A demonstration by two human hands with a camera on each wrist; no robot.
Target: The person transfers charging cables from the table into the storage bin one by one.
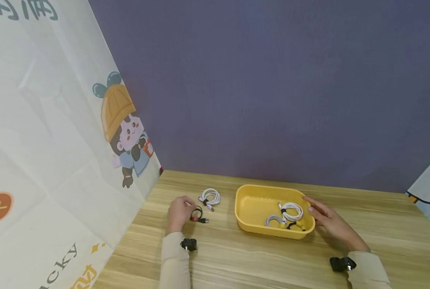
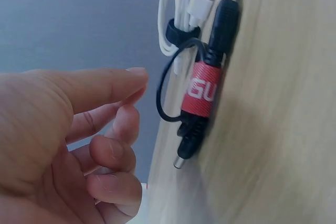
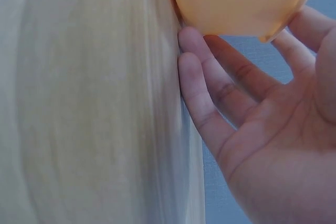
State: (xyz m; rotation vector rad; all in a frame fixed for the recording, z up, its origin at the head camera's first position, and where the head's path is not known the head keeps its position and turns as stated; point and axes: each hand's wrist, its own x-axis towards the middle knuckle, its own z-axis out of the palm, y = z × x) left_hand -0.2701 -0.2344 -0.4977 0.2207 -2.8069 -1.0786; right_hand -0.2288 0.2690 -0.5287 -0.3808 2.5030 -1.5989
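Note:
Beside a coiled black cable (image 1: 197, 213) with a red band lettered in white, my left hand (image 1: 179, 212) hovers with loosely bent fingers. The left wrist view shows its thumb and forefinger close together, just short of the cable's thin black loop (image 2: 161, 95), with nothing between them. A white coiled cable (image 1: 211, 196) with a black tie lies behind the black one. My right hand (image 1: 330, 220) rests against the right end of a yellow plastic bin (image 1: 251, 229); its thumb is at the rim and its extended fingers lie along the outer wall.
Inside the bin, toward its right, lie a white coiled cable (image 1: 297, 208), a smaller pale cable (image 1: 270, 218) and a black-and-yellow cable (image 1: 301, 225). The wooden table (image 1: 229, 261) meets a dark blue-grey panel (image 1: 272, 100) at the back. A printed white sheet (image 1: 56, 140) bounds the left.

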